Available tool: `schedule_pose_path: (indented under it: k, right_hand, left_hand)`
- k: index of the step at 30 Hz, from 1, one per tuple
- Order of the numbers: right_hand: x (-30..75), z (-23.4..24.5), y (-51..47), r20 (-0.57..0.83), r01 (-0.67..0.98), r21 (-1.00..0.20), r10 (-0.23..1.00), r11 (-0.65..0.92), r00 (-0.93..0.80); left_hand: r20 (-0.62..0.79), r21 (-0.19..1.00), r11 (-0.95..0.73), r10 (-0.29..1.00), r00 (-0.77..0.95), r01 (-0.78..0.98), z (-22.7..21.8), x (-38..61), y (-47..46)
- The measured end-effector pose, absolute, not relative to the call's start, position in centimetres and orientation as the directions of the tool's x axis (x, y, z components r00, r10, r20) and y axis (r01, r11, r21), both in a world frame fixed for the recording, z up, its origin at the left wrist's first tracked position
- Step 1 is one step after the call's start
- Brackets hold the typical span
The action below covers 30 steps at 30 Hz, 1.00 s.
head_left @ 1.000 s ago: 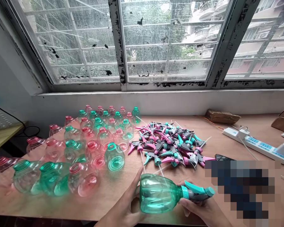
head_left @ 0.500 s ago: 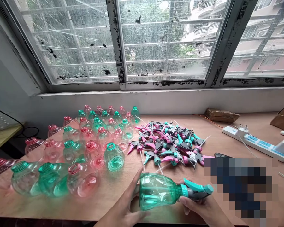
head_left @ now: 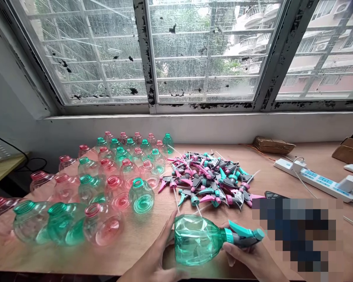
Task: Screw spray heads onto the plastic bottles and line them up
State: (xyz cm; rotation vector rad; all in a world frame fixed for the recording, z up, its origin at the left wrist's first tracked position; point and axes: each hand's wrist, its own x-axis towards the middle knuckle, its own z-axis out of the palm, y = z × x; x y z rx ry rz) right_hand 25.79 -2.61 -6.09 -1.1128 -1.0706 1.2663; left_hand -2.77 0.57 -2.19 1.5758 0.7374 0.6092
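A see-through green spray bottle (head_left: 198, 241) lies on its side in the air near the front edge of the table, base to the left. Its turquoise and dark grey trigger head (head_left: 244, 234) sits at the neck. My right hand (head_left: 247, 254) is closed around the collar and trigger head, thumb on the near side. At the base, my left hand (head_left: 157, 254) cups the bottle, fingers partly hidden behind it and the blurred thumb low at its near side. Beyond the bottle lies a heap of pink, turquoise and grey trigger heads (head_left: 208, 176) with thin white tubes.
Several open pink and green bottles, among them a green one (head_left: 141, 197), stand in rows at left. To the right are a white power strip (head_left: 314, 178), a brown packet (head_left: 273, 145), a brown bag (head_left: 350, 149) and a blurred-out patch. A window spans the back.
The bottle body has turned about its long axis and its broad side now faces me. The trigger head and my right hand keep their place. My left thumb has shifted slightly.
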Motion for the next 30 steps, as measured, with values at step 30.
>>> schedule_pose_path:
  k: [30]
  right_hand:
    - [26.4, -6.0, -2.8, -0.052, -0.13, -0.99, 0.999, -0.052, -0.004]
  left_hand:
    - [-0.013, 0.985, -0.099, 0.78, 0.626, 0.144, -2.8, -2.8, 0.3]
